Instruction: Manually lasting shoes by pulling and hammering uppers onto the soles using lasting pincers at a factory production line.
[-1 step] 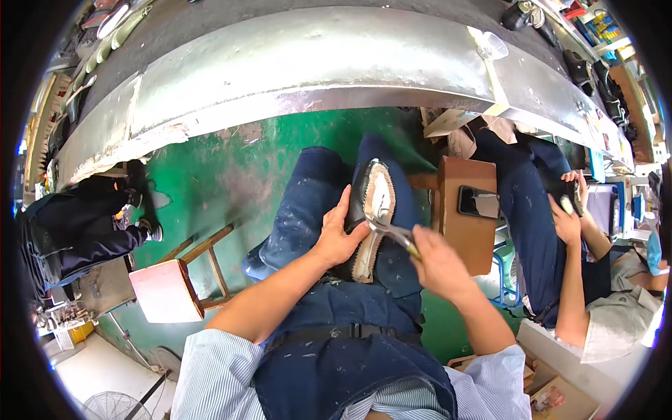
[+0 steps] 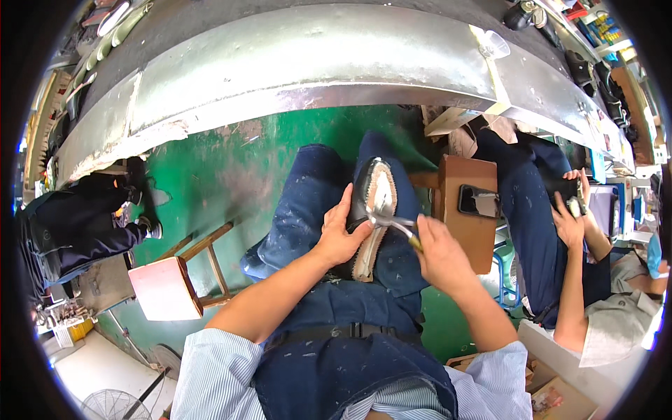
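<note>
On my lap lies a black shoe upper (image 2: 358, 203), underside up, toe pointing away from me. Its pale, pleated edge runs around a light insole (image 2: 381, 185). My left hand (image 2: 341, 229) is closed on the shoe's left side, its thumb pressed near the waist of the sole. In my right hand (image 2: 442, 253) I grip metal pincers (image 2: 400, 223) by the handle, which has a yellowish part. The pincers' shiny head rests over the middle of the sole, close to my left thumb. Their jaw tips cannot be made out.
A long metal-edged bench (image 2: 308, 63) curves across the front. To my right a phone (image 2: 479, 201) lies on a brown box-like seat (image 2: 467, 245); beyond it a co-worker's hands (image 2: 570, 220) hold a dark shoe. At left stand a pink-topped stool (image 2: 164, 290) and another person's legs (image 2: 98, 227).
The pincers have tilted and their silver arms show more plainly. My right hand has shifted slightly and is less blurred; my left hand stays put. The co-worker's shoe has turned.
</note>
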The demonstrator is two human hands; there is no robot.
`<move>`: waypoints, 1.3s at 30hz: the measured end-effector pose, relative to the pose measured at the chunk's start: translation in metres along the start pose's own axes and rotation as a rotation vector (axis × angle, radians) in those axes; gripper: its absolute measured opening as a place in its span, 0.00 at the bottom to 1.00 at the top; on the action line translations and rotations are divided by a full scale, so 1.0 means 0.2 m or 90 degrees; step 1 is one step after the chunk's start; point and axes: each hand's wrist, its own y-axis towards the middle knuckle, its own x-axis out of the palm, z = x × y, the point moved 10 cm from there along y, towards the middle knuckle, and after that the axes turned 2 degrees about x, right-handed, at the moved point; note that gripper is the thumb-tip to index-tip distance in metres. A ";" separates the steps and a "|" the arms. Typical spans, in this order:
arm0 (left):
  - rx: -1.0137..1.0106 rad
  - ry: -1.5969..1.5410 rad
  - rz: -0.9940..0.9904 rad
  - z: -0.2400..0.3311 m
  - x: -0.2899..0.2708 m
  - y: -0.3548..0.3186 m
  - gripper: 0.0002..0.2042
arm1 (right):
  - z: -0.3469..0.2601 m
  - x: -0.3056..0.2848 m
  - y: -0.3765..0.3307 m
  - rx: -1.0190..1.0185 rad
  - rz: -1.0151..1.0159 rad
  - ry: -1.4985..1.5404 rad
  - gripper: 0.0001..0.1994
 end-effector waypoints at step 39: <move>0.111 0.262 -0.086 0.24 0.07 0.02 0.26 | 0.17 0.06 0.22 0.179 -0.072 0.371 0.19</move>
